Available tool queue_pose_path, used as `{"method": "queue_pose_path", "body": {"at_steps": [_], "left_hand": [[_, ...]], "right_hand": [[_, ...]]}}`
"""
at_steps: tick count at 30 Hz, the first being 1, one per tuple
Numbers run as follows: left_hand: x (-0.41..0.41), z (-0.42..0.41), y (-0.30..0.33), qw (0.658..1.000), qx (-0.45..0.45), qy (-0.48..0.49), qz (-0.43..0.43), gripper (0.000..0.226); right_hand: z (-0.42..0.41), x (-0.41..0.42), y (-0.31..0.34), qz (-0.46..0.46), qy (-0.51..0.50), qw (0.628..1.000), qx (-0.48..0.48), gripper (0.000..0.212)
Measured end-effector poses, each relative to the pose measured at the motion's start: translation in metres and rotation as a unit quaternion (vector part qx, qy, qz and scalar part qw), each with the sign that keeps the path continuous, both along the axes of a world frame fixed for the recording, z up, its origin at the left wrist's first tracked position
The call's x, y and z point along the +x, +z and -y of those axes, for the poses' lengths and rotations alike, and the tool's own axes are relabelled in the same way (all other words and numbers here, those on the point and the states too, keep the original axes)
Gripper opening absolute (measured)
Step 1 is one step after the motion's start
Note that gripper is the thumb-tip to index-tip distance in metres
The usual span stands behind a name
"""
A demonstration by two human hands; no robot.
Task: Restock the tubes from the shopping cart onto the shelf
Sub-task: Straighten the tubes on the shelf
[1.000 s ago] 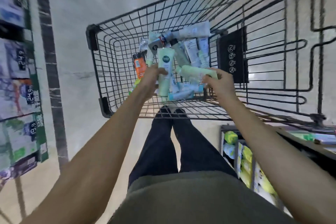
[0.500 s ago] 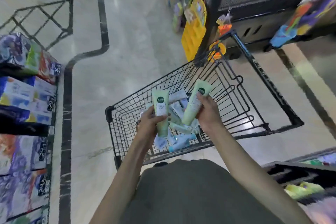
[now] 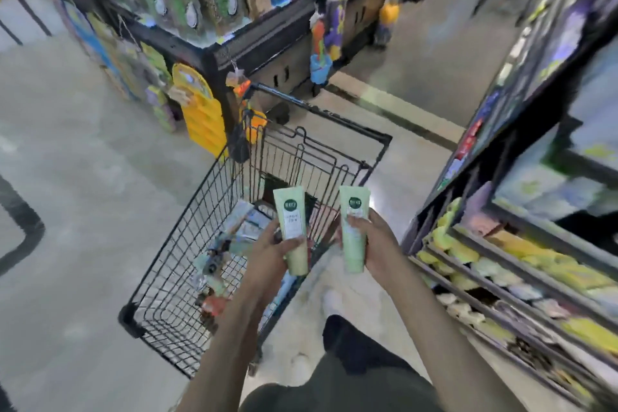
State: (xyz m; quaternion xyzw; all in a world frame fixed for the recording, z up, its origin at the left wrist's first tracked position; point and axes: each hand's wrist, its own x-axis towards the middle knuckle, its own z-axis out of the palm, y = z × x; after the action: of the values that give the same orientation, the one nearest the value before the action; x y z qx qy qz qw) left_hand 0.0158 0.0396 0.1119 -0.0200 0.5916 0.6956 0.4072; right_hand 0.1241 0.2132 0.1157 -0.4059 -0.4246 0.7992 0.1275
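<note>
Tubes are in both hands of the person, a little below the centre of the frame. The left hand (image 3: 272, 249) grips a pale green tube (image 3: 291, 228) with the fingers curled round its lower half, and the flat crimped end points up. The right hand (image 3: 374, 239) grips a second green tube (image 3: 353, 227) in the same way, with the fingers wrapped over the middle of it. The two tubes stand almost upright, side by side but apart, and each has a dark green round mark near the top. Both are held above the near end of the shopping cart (image 3: 187, 244), a black wire cart that fills the centre of the frame. More tubes and small packs (image 3: 234, 231) lie in a heap on the bottom of the cart, under and to the left of the left hand; they are blurred and cannot be counted. At the right side of the frame stands the shelf (image 3: 501, 264), with dark rails and rows of yellow and pale products on its lower levels. The right hand is near the shelf edge but does not touch it. In the upper left and upper centre another dark shelf unit (image 3: 254, 43) carries blurred coloured goods, with yellow cards (image 3: 200, 110) hanging at its corner. The floor (image 3: 67, 211) is light grey.
</note>
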Motion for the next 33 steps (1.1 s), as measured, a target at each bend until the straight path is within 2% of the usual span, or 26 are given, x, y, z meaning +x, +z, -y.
{"method": "queue_pose_path", "body": {"at_steps": [3, 7, 15, 25, 33], "left_hand": [[0.04, -0.015, -0.002, 0.998, 0.029, -0.061, 0.016, 0.042], [0.095, -0.04, -0.007, 0.986, 0.03, -0.166, 0.003, 0.045], [0.229, -0.106, 0.004, 0.945, 0.033, -0.325, -0.008, 0.043], [0.438, -0.147, 0.011, 0.916, 0.041, -0.398, 0.003, 0.045], [0.524, -0.168, 0.002, 0.909, 0.008, -0.417, 0.007, 0.049]], "right_hand": [[0.009, 0.065, 0.0, -0.004, -0.044, 0.999, 0.007, 0.035], [0.019, 0.149, -0.008, 0.002, -0.123, 0.992, 0.0, 0.044], [0.031, 0.317, -0.01, -0.021, -0.286, 0.958, -0.006, 0.039], [0.029, 0.527, -0.009, 0.016, -0.354, 0.935, 0.022, 0.035], [-0.024, 0.607, -0.001, -0.002, -0.368, 0.929, 0.033, 0.028]]}}
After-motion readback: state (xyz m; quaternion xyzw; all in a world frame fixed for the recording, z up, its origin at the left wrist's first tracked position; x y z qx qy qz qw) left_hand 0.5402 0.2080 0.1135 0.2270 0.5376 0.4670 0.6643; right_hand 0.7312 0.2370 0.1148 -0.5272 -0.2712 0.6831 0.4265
